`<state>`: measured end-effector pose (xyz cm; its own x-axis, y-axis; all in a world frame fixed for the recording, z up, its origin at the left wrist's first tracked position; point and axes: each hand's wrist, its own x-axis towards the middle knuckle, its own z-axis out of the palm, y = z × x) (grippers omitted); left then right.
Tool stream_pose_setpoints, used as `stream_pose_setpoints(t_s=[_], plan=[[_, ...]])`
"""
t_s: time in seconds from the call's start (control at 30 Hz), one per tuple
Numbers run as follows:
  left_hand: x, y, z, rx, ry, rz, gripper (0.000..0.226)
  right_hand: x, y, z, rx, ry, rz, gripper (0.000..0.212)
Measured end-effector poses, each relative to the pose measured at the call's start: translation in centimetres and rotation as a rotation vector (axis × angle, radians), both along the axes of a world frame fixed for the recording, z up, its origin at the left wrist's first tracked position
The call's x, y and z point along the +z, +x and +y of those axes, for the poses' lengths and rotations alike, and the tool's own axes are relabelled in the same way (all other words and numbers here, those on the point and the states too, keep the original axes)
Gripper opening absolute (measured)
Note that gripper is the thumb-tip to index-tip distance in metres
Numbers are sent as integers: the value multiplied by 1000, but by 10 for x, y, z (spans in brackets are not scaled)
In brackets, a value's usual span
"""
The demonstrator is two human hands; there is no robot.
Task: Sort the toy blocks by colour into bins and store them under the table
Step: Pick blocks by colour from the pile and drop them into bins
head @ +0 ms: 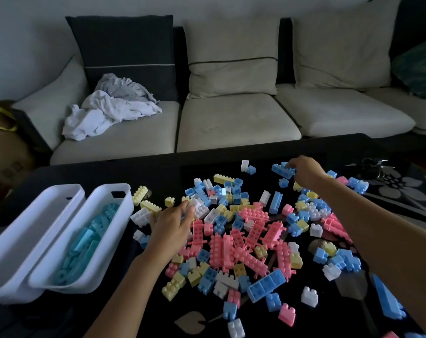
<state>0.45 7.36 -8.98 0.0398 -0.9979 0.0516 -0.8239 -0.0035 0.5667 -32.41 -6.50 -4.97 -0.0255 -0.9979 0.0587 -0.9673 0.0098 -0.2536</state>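
Observation:
Several pink, blue, yellow and white toy blocks [243, 235] lie scattered over the black table [97, 172]. Two white bins stand side by side at the left: the nearer-left bin [19, 240] looks empty, the right bin [94, 240] holds several light blue pieces. My left hand [172, 225] lies flat over the left edge of the pile, its fingertips touching a white block [198, 206]. My right hand [304, 170] reaches to the far side of the pile and grips a long blue block [281, 170].
A sofa [231, 123] with cushions runs behind the table, with a heap of white cloth [109, 113] on its left seat. A brown bag [2, 142] stands at the far left. A patterned mat [400, 186] covers the table's right end.

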Motion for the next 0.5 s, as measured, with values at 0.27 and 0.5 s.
stream_pose_setpoints(t_s=[0.27,0.5], plan=[[34,12,2,234,-283,172,28,2,-8,-4,153,74,52,24],[40,55,11,295,49,193,26,58,17,9,267,98,146,18]])
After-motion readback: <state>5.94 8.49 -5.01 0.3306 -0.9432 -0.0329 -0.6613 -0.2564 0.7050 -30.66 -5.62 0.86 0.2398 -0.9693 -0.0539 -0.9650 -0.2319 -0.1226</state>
